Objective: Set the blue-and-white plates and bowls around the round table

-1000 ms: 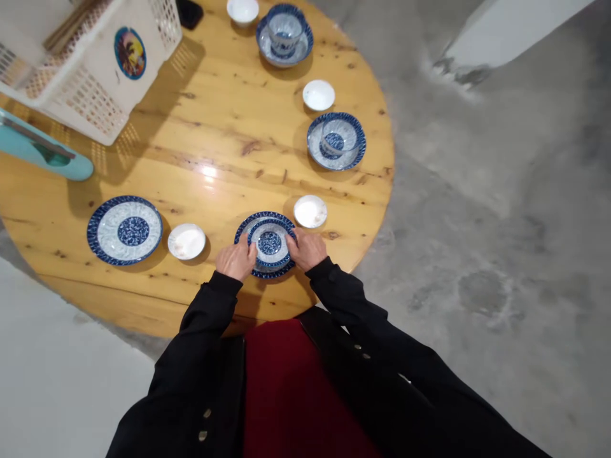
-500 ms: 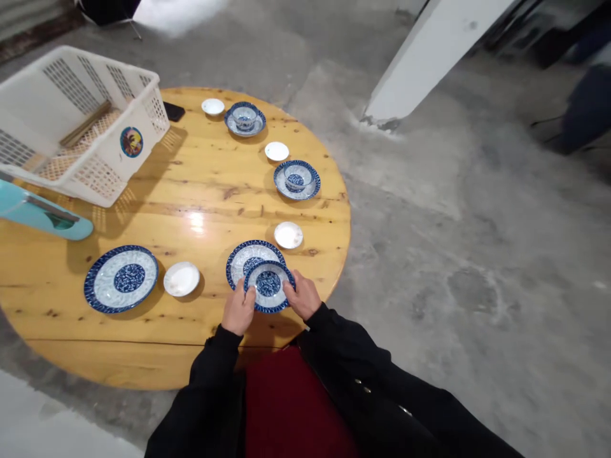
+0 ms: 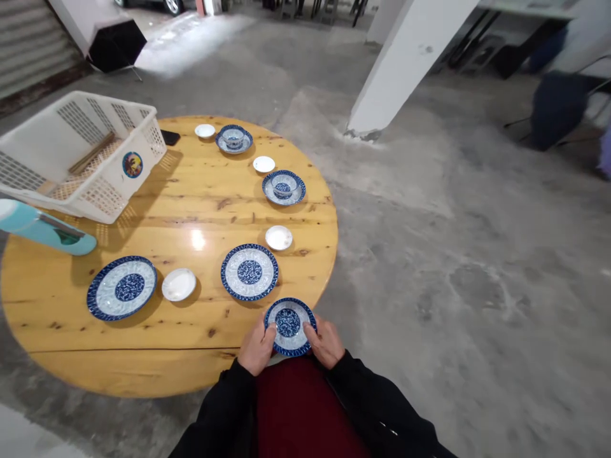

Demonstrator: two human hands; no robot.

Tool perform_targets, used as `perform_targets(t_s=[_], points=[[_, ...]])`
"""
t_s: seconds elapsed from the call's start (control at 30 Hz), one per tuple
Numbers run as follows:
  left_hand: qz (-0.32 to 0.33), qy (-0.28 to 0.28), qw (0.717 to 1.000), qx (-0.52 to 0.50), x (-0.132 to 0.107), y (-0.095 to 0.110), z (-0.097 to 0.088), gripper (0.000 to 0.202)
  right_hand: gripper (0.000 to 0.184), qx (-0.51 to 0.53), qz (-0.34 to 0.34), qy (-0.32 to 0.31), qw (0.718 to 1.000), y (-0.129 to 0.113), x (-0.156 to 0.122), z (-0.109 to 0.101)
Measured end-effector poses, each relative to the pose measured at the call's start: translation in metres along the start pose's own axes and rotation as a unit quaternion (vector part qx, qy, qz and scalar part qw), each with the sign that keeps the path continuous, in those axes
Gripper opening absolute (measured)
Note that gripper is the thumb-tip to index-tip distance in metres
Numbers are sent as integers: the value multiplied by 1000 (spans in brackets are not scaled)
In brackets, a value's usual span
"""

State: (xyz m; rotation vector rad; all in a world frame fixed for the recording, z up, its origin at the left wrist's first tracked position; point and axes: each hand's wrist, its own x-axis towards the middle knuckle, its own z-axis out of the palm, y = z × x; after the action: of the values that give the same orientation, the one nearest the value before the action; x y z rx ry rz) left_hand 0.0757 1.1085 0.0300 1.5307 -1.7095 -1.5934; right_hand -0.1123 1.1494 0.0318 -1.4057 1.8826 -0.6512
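A small blue-and-white plate (image 3: 288, 323) is held level near my body, over the table's front edge. My left hand (image 3: 258, 345) grips its left rim, thumb on top and fingers underneath. Its right rim is pinched the same way by my right hand (image 3: 324, 341). Just beyond, a larger patterned plate (image 3: 249, 272) lies flat on the wooden table (image 3: 191, 331), with a small white dish (image 3: 279, 238) at its upper right. To the left sit another white dish (image 3: 179, 284) and a large blue-rimmed plate (image 3: 122, 287).
Farther along the edge, bowls (image 3: 284, 185) stand on patterned plates, beside small white dishes (image 3: 264, 165). A white plastic basket (image 3: 138, 181), a teal bottle-like object (image 3: 71, 238) and a black phone (image 3: 170, 137) are at the left. A pillar (image 3: 382, 89) rises beyond the table.
Both my hands have drawn the small plate back toward my body and slightly right, away from the larger plate it partly covered. The view has tilted upward.
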Motion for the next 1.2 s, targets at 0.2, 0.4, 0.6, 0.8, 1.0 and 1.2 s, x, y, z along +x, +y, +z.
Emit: perform_targets(t_s=[0.2, 0.4, 0.6, 0.8, 1.0, 1.2], points=[[9, 24, 999, 40, 21, 43, 61, 33, 39, 26, -28, 5, 999, 42, 11, -63], [-1, 19, 999, 45, 57, 95, 171, 38, 41, 22, -9, -2, 1000, 131, 23, -156], [-41, 2, 997, 68, 82, 132, 239, 42, 37, 31, 16, -46, 998, 190, 42, -219], [-97, 13, 995, -15, 109, 162, 247, 50, 37, 64, 39, -88, 993, 203, 84, -239], [-91, 67, 992, -59, 171, 185, 232, 44, 38, 66, 30, -128, 989, 195, 164, -259], [-68, 130, 989, -34, 246, 212, 198, 35, 37, 6, -12, -152, 988, 163, 267, -278]])
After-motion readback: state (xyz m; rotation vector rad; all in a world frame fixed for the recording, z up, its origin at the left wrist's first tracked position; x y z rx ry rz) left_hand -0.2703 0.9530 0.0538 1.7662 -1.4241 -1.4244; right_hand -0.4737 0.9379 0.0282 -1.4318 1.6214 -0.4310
